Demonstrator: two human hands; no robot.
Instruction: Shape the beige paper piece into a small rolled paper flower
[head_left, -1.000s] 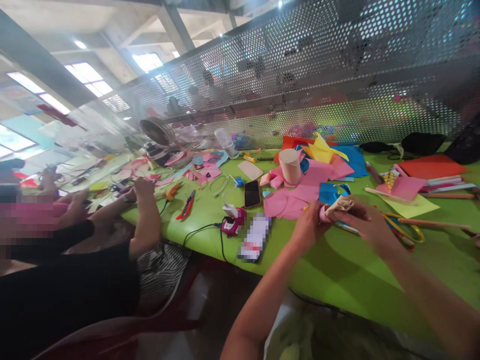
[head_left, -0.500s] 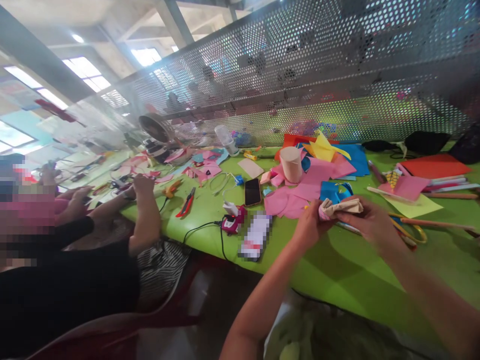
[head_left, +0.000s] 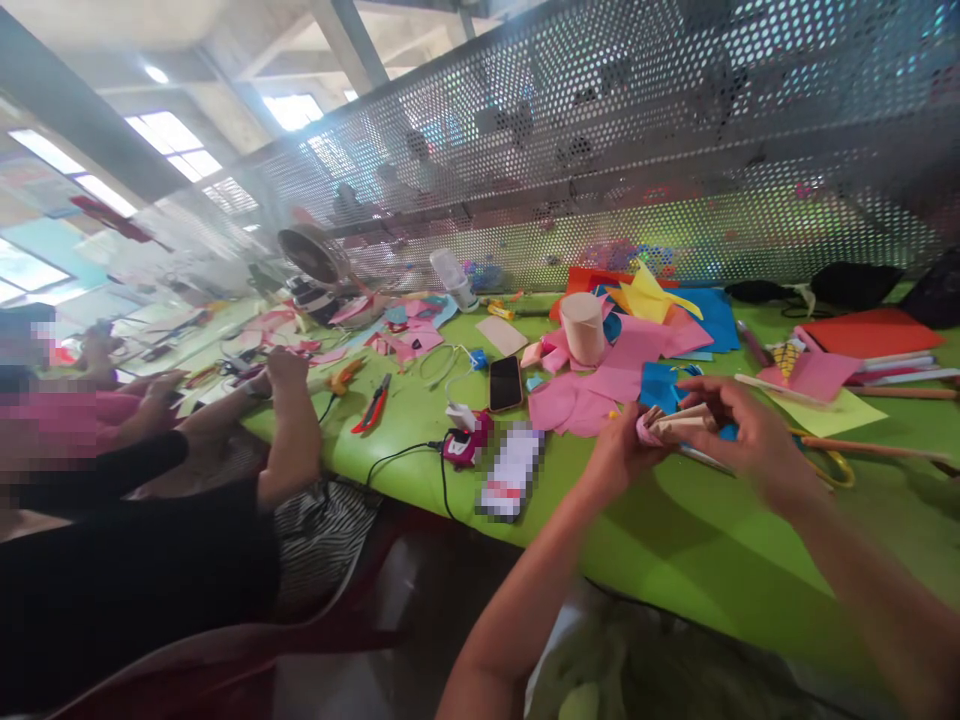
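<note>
My left hand (head_left: pixel 624 447) grips a small gathered beige piece (head_left: pixel 684 424), which looks like paper or cloth, by its pink wrapped end. My right hand (head_left: pixel 750 440) is at the other end, its thumb against the piece and its forefinger arched over the top; some fingertips are hidden. Just behind the hands lie pink sheets (head_left: pixel 574 405) and a blue folded piece (head_left: pixel 667 384). Beneath my right hand, yellow-handled scissors (head_left: pixel 836 470) are partly covered.
A pale roll (head_left: pixel 583 328) stands among coloured sheets. Two phones, one dark (head_left: pixel 505 384), a magenta power adapter (head_left: pixel 465 443) with cables and red-handled cutters (head_left: pixel 372 405) lie leftward. A co-worker (head_left: pixel 150 560) sits at left. A perforated metal screen (head_left: pixel 600 170) backs the green table (head_left: pixel 675 540).
My right hand's fingers have lifted and spread from the beige piece's far end. The piece now shows more separate folds. My left hand has stayed nearly in place.
</note>
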